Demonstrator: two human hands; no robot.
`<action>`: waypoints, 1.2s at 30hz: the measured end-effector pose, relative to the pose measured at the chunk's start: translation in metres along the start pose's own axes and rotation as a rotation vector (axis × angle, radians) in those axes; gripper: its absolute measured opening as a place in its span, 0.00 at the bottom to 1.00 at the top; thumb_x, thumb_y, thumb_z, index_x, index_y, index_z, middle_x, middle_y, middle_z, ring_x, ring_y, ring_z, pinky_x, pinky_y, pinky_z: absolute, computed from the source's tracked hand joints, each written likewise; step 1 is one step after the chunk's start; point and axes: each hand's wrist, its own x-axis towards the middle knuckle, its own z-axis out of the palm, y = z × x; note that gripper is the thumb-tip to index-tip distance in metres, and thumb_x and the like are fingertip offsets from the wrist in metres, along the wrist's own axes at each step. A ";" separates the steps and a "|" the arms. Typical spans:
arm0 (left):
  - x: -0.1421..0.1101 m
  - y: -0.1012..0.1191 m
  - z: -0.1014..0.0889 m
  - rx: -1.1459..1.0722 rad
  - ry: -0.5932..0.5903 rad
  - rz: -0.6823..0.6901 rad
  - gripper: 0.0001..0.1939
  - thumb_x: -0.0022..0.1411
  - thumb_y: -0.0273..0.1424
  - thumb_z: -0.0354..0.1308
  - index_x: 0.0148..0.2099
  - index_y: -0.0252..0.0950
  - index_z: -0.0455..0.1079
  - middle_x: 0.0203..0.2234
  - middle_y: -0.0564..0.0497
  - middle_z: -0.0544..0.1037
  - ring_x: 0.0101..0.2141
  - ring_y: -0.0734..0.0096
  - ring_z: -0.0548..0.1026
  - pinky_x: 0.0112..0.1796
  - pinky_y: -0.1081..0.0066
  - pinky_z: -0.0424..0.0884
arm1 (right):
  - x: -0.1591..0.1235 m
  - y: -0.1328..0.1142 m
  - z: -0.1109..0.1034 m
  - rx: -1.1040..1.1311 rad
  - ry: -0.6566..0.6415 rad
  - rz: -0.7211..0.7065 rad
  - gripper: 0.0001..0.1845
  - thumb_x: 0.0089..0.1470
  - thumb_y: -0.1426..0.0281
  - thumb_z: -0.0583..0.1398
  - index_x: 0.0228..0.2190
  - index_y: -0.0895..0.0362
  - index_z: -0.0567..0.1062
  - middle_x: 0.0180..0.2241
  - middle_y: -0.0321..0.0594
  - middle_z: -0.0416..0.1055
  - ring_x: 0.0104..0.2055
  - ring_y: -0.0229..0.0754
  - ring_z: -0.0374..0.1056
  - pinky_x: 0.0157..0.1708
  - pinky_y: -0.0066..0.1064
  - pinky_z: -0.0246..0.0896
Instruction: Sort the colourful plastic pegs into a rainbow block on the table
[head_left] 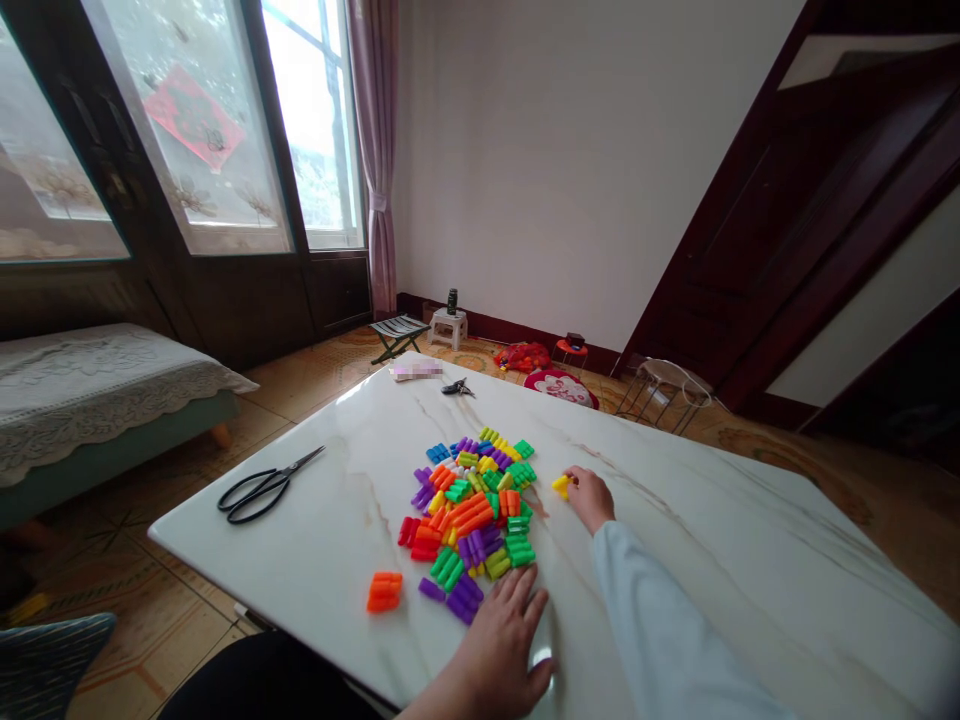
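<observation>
A heap of small plastic pieces (472,515), each like short tubes joined side by side, lies on the white marble-patterned table (712,560) in orange, green, purple, red, yellow and blue. My left hand (506,635) rests flat at the near edge of the heap, fingers spread, fingertips close to some purple pieces (463,598). To the right of the heap, the fingers of my right hand (591,498) pinch a yellow plastic piece (561,487), partly hidden by them. A separate orange block of pieces (385,592) sits at the near left, apart from the heap.
Black-handled scissors (262,492) lie on the left of the table. At the far end are small dark pliers or clippers (457,388) and a pale packet (416,371). Beyond the table stand a folding stool (400,328), a white stool (448,325) and a wire-framed chair (664,385).
</observation>
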 end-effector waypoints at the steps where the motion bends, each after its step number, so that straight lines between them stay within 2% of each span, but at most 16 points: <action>1: 0.000 0.000 0.000 -0.001 -0.003 0.003 0.37 0.55 0.42 0.56 0.65 0.39 0.54 0.66 0.42 0.50 0.65 0.52 0.48 0.62 0.54 0.48 | 0.003 -0.003 0.000 -0.041 -0.006 -0.021 0.15 0.48 0.80 0.55 0.34 0.55 0.78 0.35 0.40 0.74 0.35 0.40 0.69 0.32 0.26 0.58; 7: 0.002 0.001 -0.003 -0.003 -0.022 0.004 0.38 0.53 0.42 0.57 0.65 0.39 0.55 0.66 0.41 0.49 0.64 0.51 0.48 0.62 0.54 0.49 | 0.006 -0.019 0.008 -0.201 -0.020 -0.089 0.18 0.53 0.79 0.53 0.40 0.52 0.78 0.39 0.42 0.71 0.37 0.40 0.68 0.32 0.27 0.55; 13: 0.001 0.002 -0.002 -0.001 -0.012 0.006 0.37 0.55 0.43 0.56 0.65 0.38 0.54 0.66 0.42 0.48 0.64 0.51 0.48 0.62 0.54 0.48 | -0.009 -0.025 0.007 -0.263 0.035 -0.054 0.21 0.51 0.76 0.56 0.48 0.56 0.72 0.45 0.46 0.67 0.40 0.44 0.68 0.35 0.30 0.57; 16: 0.000 0.001 -0.002 0.006 -0.005 0.004 0.38 0.54 0.42 0.57 0.65 0.39 0.54 0.66 0.43 0.49 0.64 0.51 0.48 0.62 0.53 0.48 | -0.020 -0.039 0.007 -0.179 0.127 -0.079 0.20 0.51 0.77 0.55 0.46 0.57 0.73 0.46 0.46 0.66 0.44 0.43 0.66 0.37 0.29 0.58; 18: 0.001 0.002 -0.003 0.009 -0.009 0.007 0.38 0.54 0.42 0.57 0.65 0.39 0.54 0.66 0.43 0.50 0.64 0.50 0.49 0.62 0.53 0.48 | -0.030 -0.055 0.010 -0.036 0.155 -0.180 0.17 0.50 0.79 0.54 0.41 0.57 0.74 0.44 0.43 0.68 0.44 0.42 0.66 0.39 0.28 0.59; 22: 0.002 0.003 -0.004 0.007 0.001 0.033 0.39 0.54 0.43 0.56 0.65 0.37 0.53 0.65 0.42 0.53 0.63 0.48 0.51 0.61 0.51 0.49 | -0.058 -0.094 0.013 0.223 -0.016 -0.555 0.15 0.49 0.81 0.54 0.34 0.55 0.76 0.38 0.38 0.71 0.43 0.40 0.65 0.46 0.29 0.59; 24: 0.003 0.005 -0.004 0.010 0.039 0.053 0.38 0.54 0.42 0.56 0.64 0.38 0.54 0.62 0.42 0.58 0.61 0.48 0.54 0.61 0.51 0.51 | -0.074 -0.113 0.011 0.257 -0.097 -0.665 0.16 0.50 0.81 0.54 0.34 0.54 0.76 0.38 0.37 0.72 0.44 0.40 0.64 0.50 0.31 0.57; 27: 0.004 0.007 -0.002 0.021 0.107 0.078 0.32 0.54 0.40 0.55 0.61 0.40 0.59 0.57 0.43 0.65 0.57 0.49 0.60 0.59 0.52 0.53 | -0.092 -0.133 0.008 0.242 -0.163 -0.694 0.13 0.53 0.76 0.57 0.39 0.53 0.76 0.41 0.38 0.72 0.47 0.42 0.63 0.51 0.34 0.56; 30: 0.006 0.010 -0.001 0.051 0.116 0.111 0.28 0.56 0.38 0.53 0.59 0.42 0.61 0.57 0.45 0.66 0.56 0.49 0.62 0.59 0.52 0.54 | -0.106 -0.143 0.011 0.161 -0.198 -0.712 0.17 0.51 0.70 0.61 0.44 0.52 0.75 0.46 0.38 0.70 0.51 0.45 0.59 0.54 0.36 0.53; 33: 0.010 0.011 -0.002 0.109 0.091 0.136 0.27 0.60 0.37 0.49 0.61 0.40 0.59 0.58 0.44 0.65 0.57 0.45 0.61 0.59 0.50 0.53 | -0.115 -0.147 0.018 0.053 -0.210 -0.709 0.23 0.48 0.69 0.62 0.48 0.52 0.72 0.50 0.40 0.66 0.56 0.48 0.54 0.56 0.40 0.48; 36: 0.013 0.009 0.001 0.108 0.085 0.111 0.29 0.63 0.39 0.47 0.65 0.37 0.53 0.56 0.43 0.67 0.57 0.43 0.60 0.59 0.49 0.54 | -0.120 -0.152 0.024 -0.024 -0.206 -0.696 0.27 0.45 0.69 0.62 0.50 0.53 0.71 0.49 0.43 0.66 0.55 0.50 0.54 0.58 0.44 0.43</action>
